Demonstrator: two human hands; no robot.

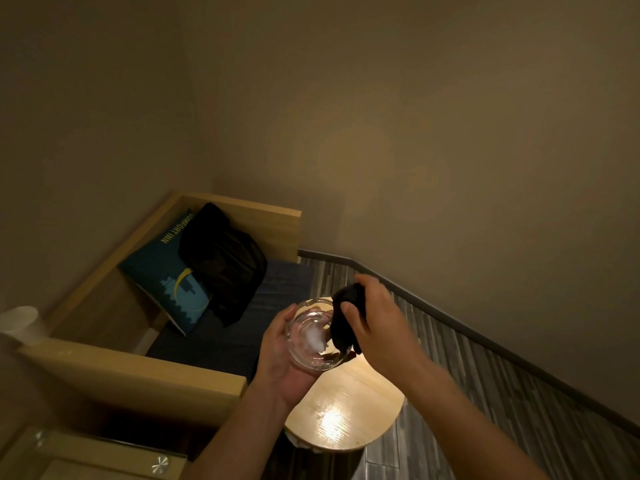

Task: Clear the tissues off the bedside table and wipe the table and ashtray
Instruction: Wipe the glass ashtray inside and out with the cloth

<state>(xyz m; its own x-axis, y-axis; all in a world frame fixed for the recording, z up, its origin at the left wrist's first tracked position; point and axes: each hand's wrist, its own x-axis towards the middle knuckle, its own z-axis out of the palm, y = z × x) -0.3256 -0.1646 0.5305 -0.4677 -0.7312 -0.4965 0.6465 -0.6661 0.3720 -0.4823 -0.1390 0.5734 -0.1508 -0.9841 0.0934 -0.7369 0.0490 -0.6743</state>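
My left hand [282,358] grips a clear glass ashtray [313,336] from below and the left, holding it up above the round wooden bedside table [346,410]. My right hand [377,320] grips a dark cloth [348,317], which is pressed against the ashtray's right rim and inner side. A whitish smear shows on the bottom of the ashtray. The tabletop shows a bright reflection and nothing lying on its visible part. No tissues are in view.
A wooden-framed sofa [138,372] with a dark seat stands to the left, holding a blue printed cushion [166,282] and a black bag [225,261]. A white paper cup [20,320] sits at the far left. Grey plank floor [485,393] runs along the wall on the right.
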